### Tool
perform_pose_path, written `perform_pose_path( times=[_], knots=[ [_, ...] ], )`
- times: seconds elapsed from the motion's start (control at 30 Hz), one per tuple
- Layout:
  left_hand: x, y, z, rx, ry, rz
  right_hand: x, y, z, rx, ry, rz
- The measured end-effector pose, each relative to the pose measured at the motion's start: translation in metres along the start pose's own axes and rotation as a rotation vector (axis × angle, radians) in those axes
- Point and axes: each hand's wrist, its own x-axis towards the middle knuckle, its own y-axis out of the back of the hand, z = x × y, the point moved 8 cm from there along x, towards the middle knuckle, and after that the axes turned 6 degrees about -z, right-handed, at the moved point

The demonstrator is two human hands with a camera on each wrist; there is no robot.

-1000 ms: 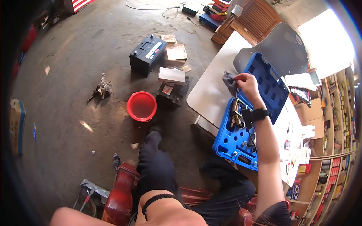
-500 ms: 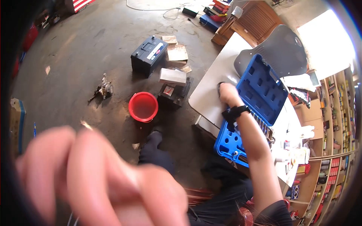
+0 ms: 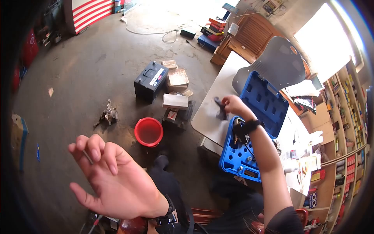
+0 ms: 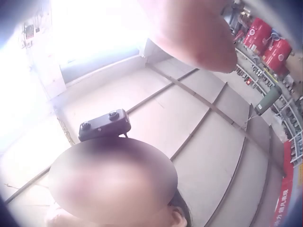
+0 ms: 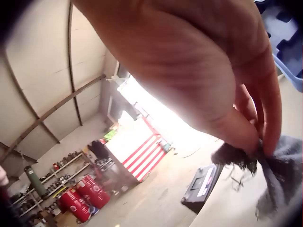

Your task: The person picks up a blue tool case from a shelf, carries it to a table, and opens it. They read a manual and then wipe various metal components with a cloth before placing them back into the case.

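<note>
Over the white table, my right hand point(image 3: 238, 106) pinches a dark grey rag point(image 3: 221, 110) between thumb and fingertips. The right wrist view shows the rag's frayed edge hanging from the pinch point(image 5: 284, 165). Just beside this hand an open blue tool case point(image 3: 269, 99) sits on the table, its moulded lid raised. Metal fittings point(image 3: 236, 134) lie in the lower half, partly covered by my wrist and its strap. My left hand point(image 3: 117, 177) is raised in front of me, palm showing, fingers loosely bent around nothing; the left wrist view has part of it, blurred point(image 4: 199, 38).
A grey chair point(image 3: 272, 62) stands behind the white table point(image 3: 210, 97). On the floor are a red bucket point(image 3: 149, 132), a black battery point(image 3: 151, 80), small boxes point(image 3: 177, 78) and a metal part point(image 3: 109, 114). Stocked shelves point(image 3: 343, 140) line the right side.
My right hand has carried the rag from above the case's edge left and down to the tabletop. My left hand has come up from below, passed close to the camera, and now shows its palm. The view has tilted up.
</note>
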Motion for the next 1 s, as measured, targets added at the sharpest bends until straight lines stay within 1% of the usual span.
perform_pose_path(
  times=[0.03,0.1,0.17,0.2,0.23,0.3,0.37,0.4,0.47,0.5,0.53,0.57,0.6,0.63,0.7,0.73,0.77,0.8,0.83,0.9,1.0],
  knots=[
    [0.002,0.003,-0.002,-0.009,0.009,-0.014,0.014,0.013,0.006,-0.088,-0.092,0.064],
    [0.005,0.015,-0.006,0.07,0.014,0.044,0.038,0.027,0.024,-0.274,-0.134,0.336],
    [0.008,0.022,-0.01,0.079,0.023,0.027,0.054,0.013,0.048,-0.22,-0.327,0.43],
    [0.01,0.027,-0.01,0.103,0.023,0.045,0.066,-0.008,0.067,-0.045,-0.403,0.369],
    [0.012,0.032,-0.011,0.132,0.024,0.066,0.059,-0.014,0.064,0.024,-0.453,0.483],
    [0.016,0.037,-0.015,0.152,0.036,0.064,0.047,-0.028,0.041,0.083,-0.387,0.568],
    [0.016,0.046,-0.016,0.19,0.024,0.103,0.05,-0.048,0.024,0.065,-0.08,0.509],
    [0.016,0.048,-0.021,0.191,0.048,0.097,0.04,-0.059,0.007,0.071,0.022,0.441],
    [0.014,0.059,-0.028,0.266,0.059,0.174,0.022,-0.086,-0.018,0.053,0.172,0.293],
    [0.013,0.065,-0.034,0.257,0.089,0.16,0.006,-0.098,-0.029,0.088,0.166,0.232],
    [0.011,0.075,-0.036,0.304,0.092,0.193,-0.009,-0.111,-0.04,0.019,0.261,0.193],
    [0.009,0.08,-0.041,0.351,0.092,0.223,-0.033,-0.117,-0.056,0.028,0.332,0.183],
    [0.004,0.083,-0.047,0.41,0.075,0.297,-0.053,-0.124,-0.061,0.065,0.333,0.145],
    [0.001,0.083,-0.056,0.395,0.09,0.278,-0.067,-0.133,-0.062,0.085,0.354,0.113],
    [-0.01,0.1,-0.071,0.526,0.137,0.375,-0.102,-0.144,-0.068,0.04,0.429,0.068],
    [-0.017,0.112,-0.082,0.568,0.178,0.383,-0.116,-0.162,-0.066,0.102,0.503,-0.047],
    [-0.023,0.126,-0.094,0.612,0.225,0.379,-0.138,-0.171,-0.072,0.079,0.593,-0.101],
    [-0.03,0.137,-0.105,0.655,0.258,0.393,-0.168,-0.161,-0.091,0.086,0.691,-0.109],
    [-0.039,0.143,-0.117,0.698,0.309,0.404,-0.183,-0.156,-0.1,0.172,0.686,-0.144],
    [-0.058,0.151,-0.134,0.754,0.434,0.494,-0.19,-0.14,-0.096,0.11,0.517,-0.062],
    [-0.073,0.16,-0.15,0.832,0.533,0.428,-0.194,-0.118,-0.095,0.136,0.433,0.009]
  ],
)
